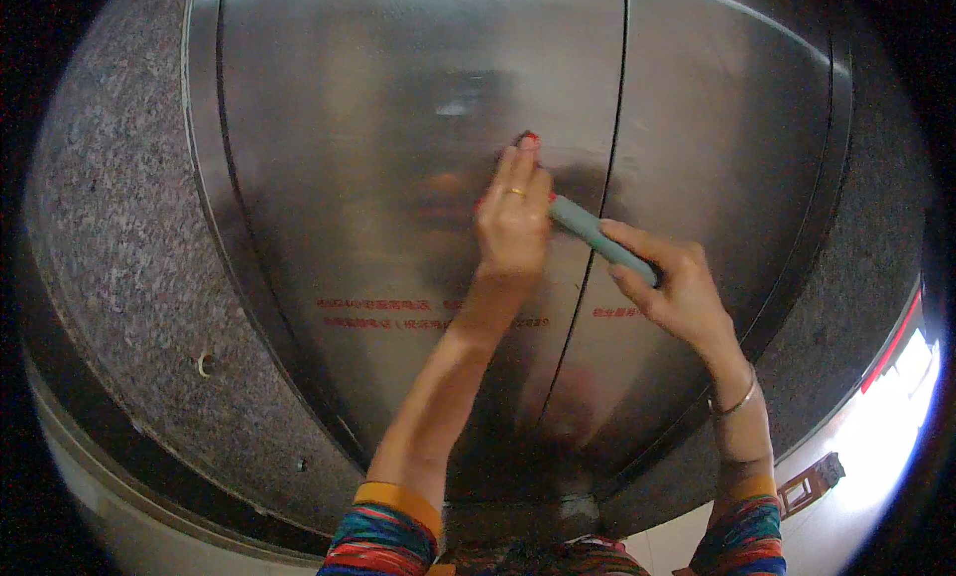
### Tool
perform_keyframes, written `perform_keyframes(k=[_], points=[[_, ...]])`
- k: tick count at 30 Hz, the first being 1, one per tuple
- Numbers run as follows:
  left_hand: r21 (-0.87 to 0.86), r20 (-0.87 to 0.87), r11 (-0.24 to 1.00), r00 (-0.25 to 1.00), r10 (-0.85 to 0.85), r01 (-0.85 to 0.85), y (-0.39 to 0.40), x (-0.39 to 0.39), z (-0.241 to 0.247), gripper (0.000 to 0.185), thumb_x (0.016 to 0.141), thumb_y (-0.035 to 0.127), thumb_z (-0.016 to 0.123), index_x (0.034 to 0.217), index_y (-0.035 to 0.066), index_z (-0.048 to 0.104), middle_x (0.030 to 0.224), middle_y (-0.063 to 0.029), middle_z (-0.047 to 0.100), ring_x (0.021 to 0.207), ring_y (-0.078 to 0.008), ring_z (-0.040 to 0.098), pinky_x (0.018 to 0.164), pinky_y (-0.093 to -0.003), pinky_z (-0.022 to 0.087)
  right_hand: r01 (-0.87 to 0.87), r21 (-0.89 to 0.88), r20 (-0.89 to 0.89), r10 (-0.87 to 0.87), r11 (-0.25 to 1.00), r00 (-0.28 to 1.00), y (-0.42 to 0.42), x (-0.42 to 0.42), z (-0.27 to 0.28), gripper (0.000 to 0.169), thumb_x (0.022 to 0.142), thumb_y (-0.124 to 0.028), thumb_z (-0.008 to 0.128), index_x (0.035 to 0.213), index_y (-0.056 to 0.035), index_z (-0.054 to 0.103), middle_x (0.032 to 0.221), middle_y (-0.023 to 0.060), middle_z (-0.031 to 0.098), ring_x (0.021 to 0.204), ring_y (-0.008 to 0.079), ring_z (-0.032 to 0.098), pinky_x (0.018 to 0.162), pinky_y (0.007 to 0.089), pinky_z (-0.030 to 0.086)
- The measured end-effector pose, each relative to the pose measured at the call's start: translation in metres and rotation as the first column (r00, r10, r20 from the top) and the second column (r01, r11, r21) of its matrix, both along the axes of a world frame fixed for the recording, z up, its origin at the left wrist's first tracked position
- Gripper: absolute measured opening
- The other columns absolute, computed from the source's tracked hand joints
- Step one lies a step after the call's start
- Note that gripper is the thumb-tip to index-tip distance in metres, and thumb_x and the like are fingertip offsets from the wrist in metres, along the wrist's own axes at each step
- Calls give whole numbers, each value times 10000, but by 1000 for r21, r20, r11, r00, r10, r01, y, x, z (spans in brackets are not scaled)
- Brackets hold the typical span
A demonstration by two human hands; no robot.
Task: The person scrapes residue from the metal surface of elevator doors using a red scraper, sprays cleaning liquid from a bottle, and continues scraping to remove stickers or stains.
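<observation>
My left hand (514, 221) lies flat against a brushed-metal elevator door panel (418, 135), fingers together and pointing up, a ring on one finger. Bits of red show at its fingertips and beside it; the hand hides what they belong to. A grey-green handle (597, 238) slants down to the right from beside this hand, its upper end tipped with red. My right hand (676, 285) grips the lower end of the handle, across the dark vertical seam (617, 120) between the metal panels. The head of the tool cannot be made out.
Red writing (373, 305) runs across the metal below my left hand. Speckled stone wall (134, 202) flanks the doors, with a round hole (206, 365) at left. At lower right, a brown wooden object (806, 488) stands on the pale floor (717, 535) near a bright opening.
</observation>
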State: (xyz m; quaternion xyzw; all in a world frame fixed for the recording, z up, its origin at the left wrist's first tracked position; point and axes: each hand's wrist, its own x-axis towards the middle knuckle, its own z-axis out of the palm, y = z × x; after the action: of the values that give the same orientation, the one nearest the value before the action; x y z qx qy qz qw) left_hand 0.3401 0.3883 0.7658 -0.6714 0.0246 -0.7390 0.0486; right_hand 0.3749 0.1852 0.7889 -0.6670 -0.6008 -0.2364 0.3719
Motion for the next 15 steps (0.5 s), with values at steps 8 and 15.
perform_keyframes(k=[8,15], points=[[-5,19,998,998,-64,64,-26,23,-9,207,680,-10,592,887,-5,608,1150,-209,556,1049,-354,556,855,-413,483,80,-37,120,-75,996,990,-35,5,7,354,742,-98,615,1095,-90,606,989,161,632,837,307,634,757,345,497],[-35,55,999,998,2,0,-12,5,-3,242,637,-32,605,878,-15,591,1147,-214,556,1029,-377,558,888,-420,461,63,-68,22,-61,996,998,-11,-3,11,358,745,-96,615,1102,-79,600,970,169,631,798,324,629,724,356,497]])
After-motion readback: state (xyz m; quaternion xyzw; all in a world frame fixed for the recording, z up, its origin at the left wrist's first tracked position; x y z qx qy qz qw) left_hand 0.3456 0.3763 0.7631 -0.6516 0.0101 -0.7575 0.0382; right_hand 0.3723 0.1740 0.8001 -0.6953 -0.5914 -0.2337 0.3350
